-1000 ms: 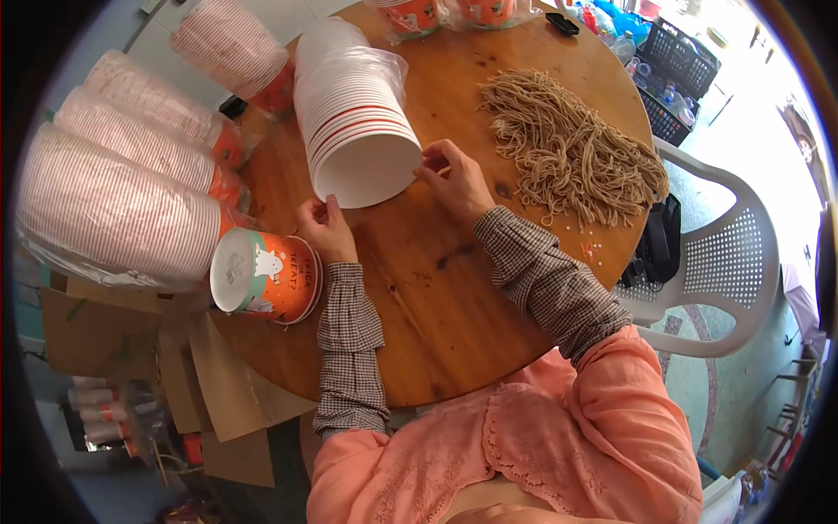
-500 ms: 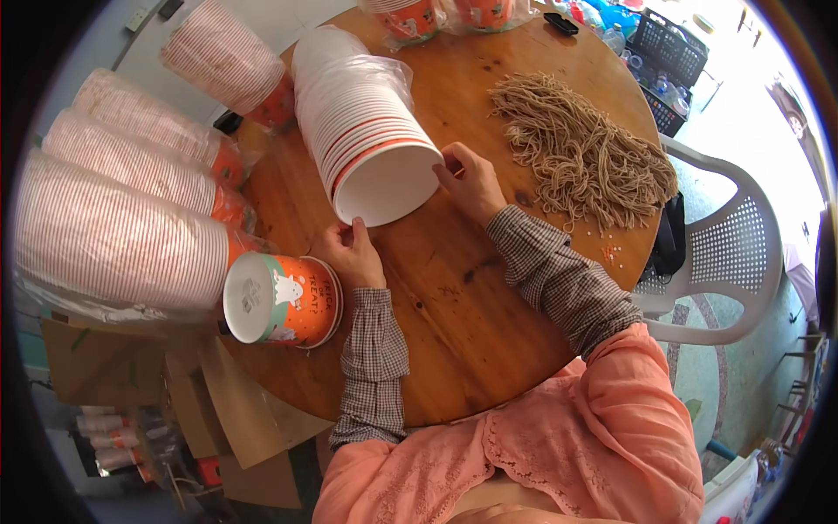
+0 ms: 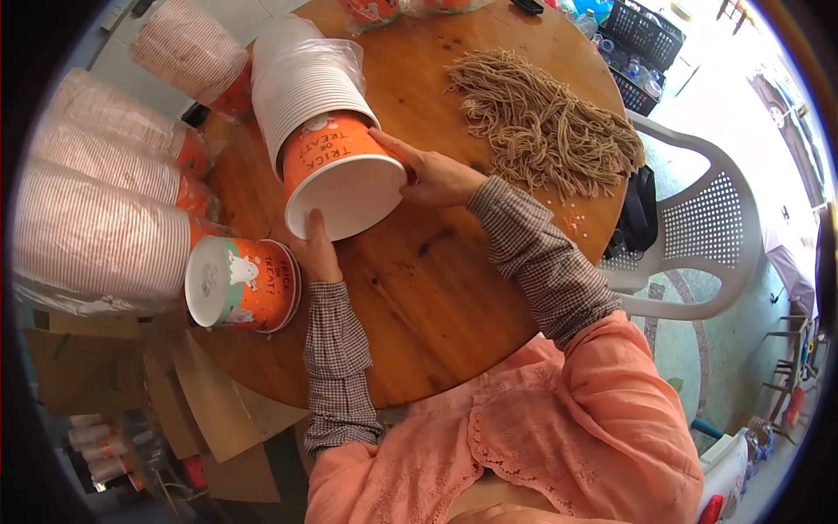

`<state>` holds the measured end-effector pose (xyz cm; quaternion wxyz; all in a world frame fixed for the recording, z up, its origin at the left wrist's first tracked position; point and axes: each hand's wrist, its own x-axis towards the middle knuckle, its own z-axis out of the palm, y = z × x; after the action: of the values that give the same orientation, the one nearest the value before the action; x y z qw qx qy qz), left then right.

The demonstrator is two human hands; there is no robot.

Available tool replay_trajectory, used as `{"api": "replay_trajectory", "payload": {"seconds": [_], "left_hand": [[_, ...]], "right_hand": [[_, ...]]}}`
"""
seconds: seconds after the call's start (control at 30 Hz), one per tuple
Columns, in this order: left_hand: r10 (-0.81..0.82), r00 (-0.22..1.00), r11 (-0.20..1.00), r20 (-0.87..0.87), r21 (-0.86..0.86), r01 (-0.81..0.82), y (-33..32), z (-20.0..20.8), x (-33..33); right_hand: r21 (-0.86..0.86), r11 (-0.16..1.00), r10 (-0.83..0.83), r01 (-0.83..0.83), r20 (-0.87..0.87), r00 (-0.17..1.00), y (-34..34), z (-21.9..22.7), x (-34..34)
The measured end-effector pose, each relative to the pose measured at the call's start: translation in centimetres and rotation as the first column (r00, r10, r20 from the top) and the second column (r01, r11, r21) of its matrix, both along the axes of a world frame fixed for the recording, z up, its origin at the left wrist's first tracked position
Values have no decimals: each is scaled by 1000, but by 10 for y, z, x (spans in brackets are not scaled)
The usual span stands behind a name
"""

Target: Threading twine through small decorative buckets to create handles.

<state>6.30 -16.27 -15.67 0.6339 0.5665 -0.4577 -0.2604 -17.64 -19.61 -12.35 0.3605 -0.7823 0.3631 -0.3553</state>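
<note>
An orange paper bucket with a white inside is partly drawn out of a long nested stack of buckets lying on its side in clear plastic. My left hand grips its rim at the lower left, the thumb over the edge. My right hand clasps the rim and side at the right. Left of my left hand, a short stack of orange buckets with a ghost print lies tilted on its side, its white and green base showing at the left.
Plastic-wrapped bucket stacks line the left side. A pile of beige string lies on the round wooden table at the right, with small scraps beside it. Beyond are a grey plastic chair and black crates. Cardboard boxes stand lower left.
Both hands have pulled the end bucket partly out of the stack toward me, so its orange printed side now shows. The view has shifted somewhat to the right.
</note>
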Motion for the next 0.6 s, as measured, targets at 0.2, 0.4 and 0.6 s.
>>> {"api": "replay_trajectory", "payload": {"seconds": [0.2, 0.4, 0.6], "left_hand": [[-27, 995, 991, 92, 133, 15, 40, -17, 27], [-34, 984, 983, 173, 185, 1, 63, -14, 22], [-65, 980, 982, 190, 184, 29, 61, -12, 15]], "right_hand": [[236, 941, -277, 243, 119, 954, 7, 41, -63], [-208, 706, -706, 677, -122, 698, -15, 8, -110], [-265, 766, -643, 586, -327, 693, -25, -15, -92]]}}
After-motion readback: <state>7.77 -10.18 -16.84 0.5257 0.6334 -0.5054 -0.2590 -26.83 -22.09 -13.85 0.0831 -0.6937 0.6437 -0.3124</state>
